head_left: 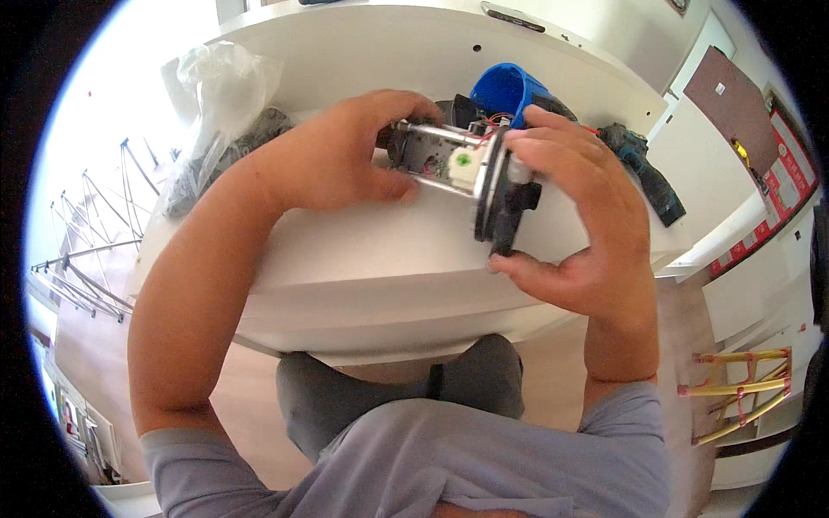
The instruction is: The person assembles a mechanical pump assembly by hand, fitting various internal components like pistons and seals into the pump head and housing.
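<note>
White counter [371, 250] underlies both hands, left hand [345, 160] and right hand [574, 224] fingers clamped on a rigid, probably fragile motor assembly [466, 173], best gripped by its metal frame.

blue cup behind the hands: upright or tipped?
Tipped. The blue cup lies on its side on the white table, its open mouth facing the camera, behind the right hand.

One fisheye camera on my head looks steeply down, close over my left hand [345, 155], right hand [579, 224] and the white table [380, 250]; its rim bends straight edges.
</note>
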The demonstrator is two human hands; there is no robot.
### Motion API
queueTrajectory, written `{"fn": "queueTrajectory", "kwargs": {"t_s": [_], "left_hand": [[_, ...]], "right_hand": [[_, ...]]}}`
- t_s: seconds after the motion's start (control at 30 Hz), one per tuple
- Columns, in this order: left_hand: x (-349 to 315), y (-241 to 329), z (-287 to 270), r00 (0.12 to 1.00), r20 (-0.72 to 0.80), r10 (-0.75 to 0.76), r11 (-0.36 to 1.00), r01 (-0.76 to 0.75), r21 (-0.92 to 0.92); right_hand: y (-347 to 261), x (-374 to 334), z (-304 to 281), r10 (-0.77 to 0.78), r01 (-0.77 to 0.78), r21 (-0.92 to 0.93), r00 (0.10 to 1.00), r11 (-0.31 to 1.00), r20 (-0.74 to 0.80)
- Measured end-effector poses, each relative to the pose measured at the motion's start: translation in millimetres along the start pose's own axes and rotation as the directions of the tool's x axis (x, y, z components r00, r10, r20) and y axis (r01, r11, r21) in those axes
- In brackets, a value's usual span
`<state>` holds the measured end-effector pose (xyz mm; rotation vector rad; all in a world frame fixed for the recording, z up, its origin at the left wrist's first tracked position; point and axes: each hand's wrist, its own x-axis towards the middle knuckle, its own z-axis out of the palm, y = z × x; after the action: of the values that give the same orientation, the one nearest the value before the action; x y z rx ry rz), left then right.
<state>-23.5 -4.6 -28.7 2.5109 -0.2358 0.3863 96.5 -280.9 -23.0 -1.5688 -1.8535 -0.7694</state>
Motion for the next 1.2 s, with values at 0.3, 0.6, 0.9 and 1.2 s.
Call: {"fn": "queueTrajectory", "kwargs": {"t_s": [0.3, 0.6, 0.9, 1.2], "left_hand": [[3, 1, 12, 0.950, -0.256, 0.179, 0.982, -0.188, -0.010], [7, 14, 19, 0.915, -0.331, 0.230, 0.955, -0.277, -0.101], [8, 20, 17, 0.914, -0.273, 0.302, 0.950, -0.312, 0.005], [6, 26, 22, 0.862, -0.318, 0.395, 0.916, -0.394, 0.072]], "right_hand": [[28, -37, -9, 0.123, -0.092, 0.175, 0.977, 0.980, -0.173], [68, -61, -4, 0.130, -0.012, 0.466, 0.967, 0.885, -0.221], [77, -70, 5, 0.174, -0.012, 0.574, 0.958, 0.819, -0.228], [74, -72, 10, 0.206, -0.011, 0.601, 0.944, 0.799, -0.258]]}}
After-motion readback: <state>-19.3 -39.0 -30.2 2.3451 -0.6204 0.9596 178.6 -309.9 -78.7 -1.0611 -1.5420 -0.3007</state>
